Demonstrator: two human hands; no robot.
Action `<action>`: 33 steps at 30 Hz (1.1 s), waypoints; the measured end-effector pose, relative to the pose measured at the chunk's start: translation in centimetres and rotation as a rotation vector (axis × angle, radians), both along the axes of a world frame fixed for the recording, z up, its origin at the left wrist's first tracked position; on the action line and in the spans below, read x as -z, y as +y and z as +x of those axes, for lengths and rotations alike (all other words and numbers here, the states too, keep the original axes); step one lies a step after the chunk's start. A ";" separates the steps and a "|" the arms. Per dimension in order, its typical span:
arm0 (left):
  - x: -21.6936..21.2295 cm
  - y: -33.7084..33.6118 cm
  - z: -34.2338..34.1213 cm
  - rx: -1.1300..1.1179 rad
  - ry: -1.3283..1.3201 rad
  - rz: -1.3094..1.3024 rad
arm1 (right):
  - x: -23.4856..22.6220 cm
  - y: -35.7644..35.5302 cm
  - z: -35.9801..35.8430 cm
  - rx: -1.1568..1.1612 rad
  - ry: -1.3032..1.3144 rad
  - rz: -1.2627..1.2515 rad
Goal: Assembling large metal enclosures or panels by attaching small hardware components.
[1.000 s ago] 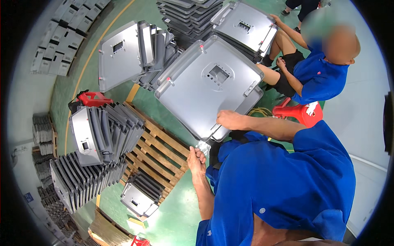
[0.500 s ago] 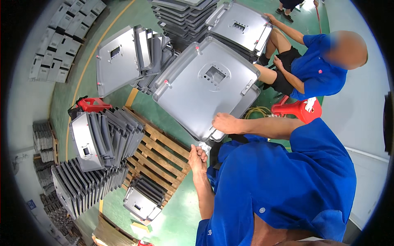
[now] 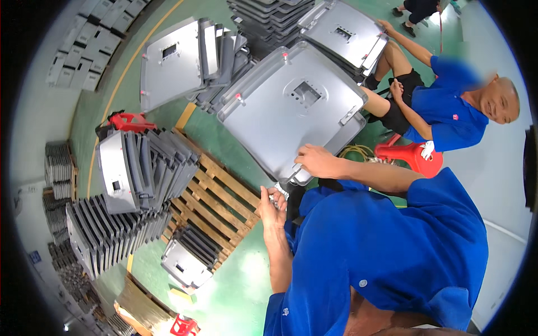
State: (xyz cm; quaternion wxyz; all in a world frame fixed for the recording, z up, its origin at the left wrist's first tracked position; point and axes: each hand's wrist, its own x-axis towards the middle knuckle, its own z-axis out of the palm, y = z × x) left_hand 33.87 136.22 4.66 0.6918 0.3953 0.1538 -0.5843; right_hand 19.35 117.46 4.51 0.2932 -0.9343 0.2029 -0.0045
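Observation:
A large grey metal panel [image 3: 269, 112] with raised edges lies in front of me, a square cutout in its middle and small red-tipped parts along its left side. On its near corner, beside a narrow metal bracket [image 3: 290, 173], my right hand [image 3: 316, 161] is closed with bent fingers; what they grip is hidden. Just off that corner my left hand [image 3: 272, 208] has its fingers curled in, next to a crumpled silvery-white piece [image 3: 282, 190]. Whether anything sits inside those fingers I cannot make out.
A co-worker [image 3: 448, 112] in blue sits at the right, a hand on another panel [image 3: 342, 33]. Stacked panels [image 3: 168, 61] stand far left, more [image 3: 120, 173] nearer. A wooden pallet [image 3: 218, 190] lies left of me. A red stool [image 3: 412, 157] stands right.
My view has shifted slightly, so the panels appear higher and farther right. The co-worker's head has turned. Both my hands stay by the panel's near corner.

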 end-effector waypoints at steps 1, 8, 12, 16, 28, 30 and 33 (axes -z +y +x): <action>0.1 -0.3 0.1 -0.010 0.071 -0.042 | -1.7 0.3 -0.1 -0.006 -0.095 0.092; -1.7 -2.8 -0.9 -0.148 0.188 -0.006 | -7.5 2.7 2.6 -0.122 -0.425 0.198; -0.4 -2.5 -1.1 -0.070 0.223 -0.167 | -6.4 3.0 2.9 -0.159 -0.333 0.123; -0.9 -2.8 -1.4 0.021 0.221 -0.179 | -5.5 2.8 2.7 -0.205 -0.315 0.111; -0.7 -2.2 -1.4 0.056 0.108 -0.058 | -5.4 2.1 2.5 -0.027 -0.413 0.361; 0.5 -1.4 -0.8 0.107 0.061 -0.064 | -4.9 0.1 2.1 0.106 -0.385 0.276; -0.1 -1.3 -0.1 0.117 -0.022 0.056 | -3.5 -1.9 1.1 0.189 -0.206 0.219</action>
